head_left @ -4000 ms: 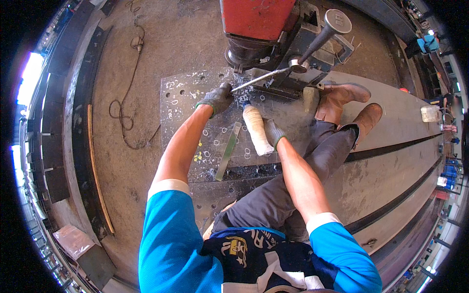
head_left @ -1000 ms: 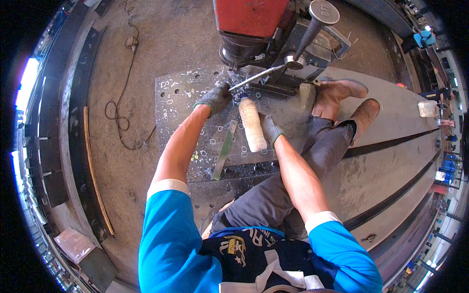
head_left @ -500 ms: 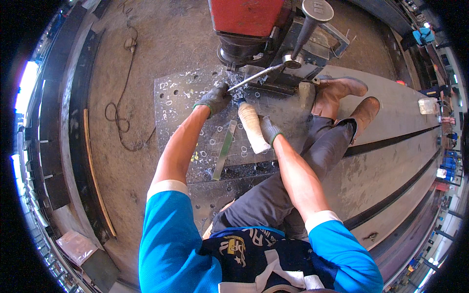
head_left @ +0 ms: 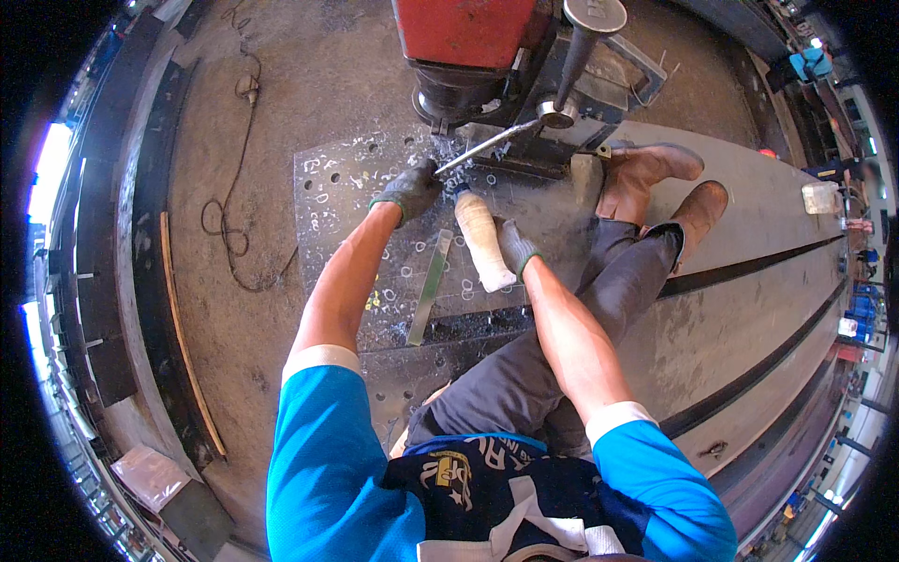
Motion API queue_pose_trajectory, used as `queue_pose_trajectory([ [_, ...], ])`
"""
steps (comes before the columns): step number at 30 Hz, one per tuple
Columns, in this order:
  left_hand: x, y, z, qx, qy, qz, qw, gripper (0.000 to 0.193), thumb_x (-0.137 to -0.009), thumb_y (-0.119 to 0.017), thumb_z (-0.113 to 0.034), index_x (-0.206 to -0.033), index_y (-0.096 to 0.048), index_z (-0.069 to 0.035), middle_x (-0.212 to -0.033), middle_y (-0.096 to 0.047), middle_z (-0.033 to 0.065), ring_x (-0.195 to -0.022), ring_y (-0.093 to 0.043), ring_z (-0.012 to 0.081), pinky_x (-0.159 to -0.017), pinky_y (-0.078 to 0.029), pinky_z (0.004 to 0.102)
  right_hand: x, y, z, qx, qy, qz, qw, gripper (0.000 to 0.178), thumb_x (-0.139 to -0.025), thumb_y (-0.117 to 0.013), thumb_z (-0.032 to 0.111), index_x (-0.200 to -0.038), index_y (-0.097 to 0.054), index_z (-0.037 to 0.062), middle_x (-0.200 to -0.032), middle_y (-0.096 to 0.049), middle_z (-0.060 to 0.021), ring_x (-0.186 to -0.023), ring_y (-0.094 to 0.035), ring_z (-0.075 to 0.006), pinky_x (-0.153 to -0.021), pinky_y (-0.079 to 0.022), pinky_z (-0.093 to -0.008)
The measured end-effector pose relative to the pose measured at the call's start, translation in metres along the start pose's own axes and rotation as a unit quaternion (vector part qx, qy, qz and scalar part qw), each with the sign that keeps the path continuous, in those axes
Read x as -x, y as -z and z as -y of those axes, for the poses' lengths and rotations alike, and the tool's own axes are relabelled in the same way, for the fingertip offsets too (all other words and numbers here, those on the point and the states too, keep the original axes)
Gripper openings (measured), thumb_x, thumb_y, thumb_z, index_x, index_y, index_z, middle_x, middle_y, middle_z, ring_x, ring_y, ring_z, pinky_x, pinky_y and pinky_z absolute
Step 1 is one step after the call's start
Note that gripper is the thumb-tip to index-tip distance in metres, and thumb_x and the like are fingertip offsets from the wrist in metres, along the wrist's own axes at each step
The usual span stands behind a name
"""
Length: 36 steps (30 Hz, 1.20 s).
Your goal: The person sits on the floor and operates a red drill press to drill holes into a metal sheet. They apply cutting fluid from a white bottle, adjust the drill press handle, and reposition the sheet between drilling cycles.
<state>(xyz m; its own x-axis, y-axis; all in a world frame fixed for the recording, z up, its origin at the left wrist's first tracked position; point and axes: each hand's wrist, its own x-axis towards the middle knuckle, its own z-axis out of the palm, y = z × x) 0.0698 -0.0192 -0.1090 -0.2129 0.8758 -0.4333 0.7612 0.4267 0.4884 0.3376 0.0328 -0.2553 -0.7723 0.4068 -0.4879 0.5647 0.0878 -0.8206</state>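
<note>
My left hand (head_left: pixel 415 191), in a dark grey glove, is closed around the end of a metal feed lever (head_left: pixel 492 145). The lever runs from the hub of a red and black magnetic drill (head_left: pixel 468 42). In my gloved right hand (head_left: pixel 516 247) is a bottle wrapped in pale material (head_left: pixel 480 234), tilted with its dark nozzle toward the drill's tip. My right fingers are partly hidden behind the bottle. Beneath both hands lies a steel plate (head_left: pixel 365 201) with drilled holes, chalk-like marks and metal shavings. A flat metal strip (head_left: pixel 431 288) rests on it, left of the bottle.
My crossed legs and brown boots (head_left: pixel 655 173) rest on the plates at the right. A cable (head_left: pixel 245 178) loops over the brown floor to the left, near a long thin wooden strip (head_left: pixel 187 328). Dark slots (head_left: pixel 749 262) run between large steel plates at the right.
The drill appears very slightly farther left and up in the picture. Both hands keep their holds on the lever and the bottle, with almost no movement.
</note>
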Motion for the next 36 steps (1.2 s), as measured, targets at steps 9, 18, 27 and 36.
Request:
queue_pose_trajectory([
  [9,-0.004,-0.004,0.004,-0.005,-0.008,-0.003,1.000,0.043,-0.103,-0.060,-0.039,-0.134,-0.058,-0.009,-0.127,-0.071,0.0286,-0.123,-0.066,0.0496,-0.098,-0.052,0.0578,-0.006,-0.014,-0.006,-0.213,0.003,-0.047,0.976,0.058,-0.114,-0.027,0.040,-0.140,-0.063,0.0025,-0.144,-0.067,-0.0125,-0.126,-0.062,-0.0272,-0.110,-0.047,-0.0438],
  [18,-0.006,-0.007,0.006,0.008,-0.020,-0.008,1.000,0.043,-0.104,-0.060,-0.040,-0.135,-0.058,-0.009,-0.126,-0.071,0.0293,-0.122,-0.067,0.0497,-0.097,-0.052,0.0577,-0.018,-0.019,-0.049,0.138,0.075,-0.103,0.982,0.059,-0.114,-0.025,0.039,-0.140,-0.063,0.0003,-0.144,-0.067,-0.0154,-0.126,-0.062,-0.0274,-0.109,-0.047,-0.0451],
  [27,-0.008,-0.008,0.005,0.015,-0.019,-0.001,1.000,0.044,-0.104,-0.059,-0.037,-0.136,-0.057,-0.008,-0.125,-0.071,0.0307,-0.122,-0.066,0.0498,-0.098,-0.053,0.0569,-0.015,-0.017,-0.035,0.024,0.060,-0.116,0.991,0.062,-0.115,-0.023,0.041,-0.134,-0.066,0.0007,-0.134,-0.072,-0.0135,-0.116,-0.066,-0.0282,-0.104,-0.051,-0.0444],
  [36,-0.008,-0.009,0.006,0.023,-0.026,-0.004,0.999,0.046,-0.104,-0.058,-0.036,-0.138,-0.058,-0.006,-0.128,-0.070,0.0317,-0.124,-0.065,0.0500,-0.100,-0.052,0.0569,-0.017,-0.022,-0.046,-0.007,0.095,-0.141,0.985,0.066,-0.116,-0.020,0.048,-0.133,-0.067,0.0046,-0.128,-0.073,-0.0102,-0.108,-0.068,-0.0265,-0.100,-0.054,-0.0432],
])
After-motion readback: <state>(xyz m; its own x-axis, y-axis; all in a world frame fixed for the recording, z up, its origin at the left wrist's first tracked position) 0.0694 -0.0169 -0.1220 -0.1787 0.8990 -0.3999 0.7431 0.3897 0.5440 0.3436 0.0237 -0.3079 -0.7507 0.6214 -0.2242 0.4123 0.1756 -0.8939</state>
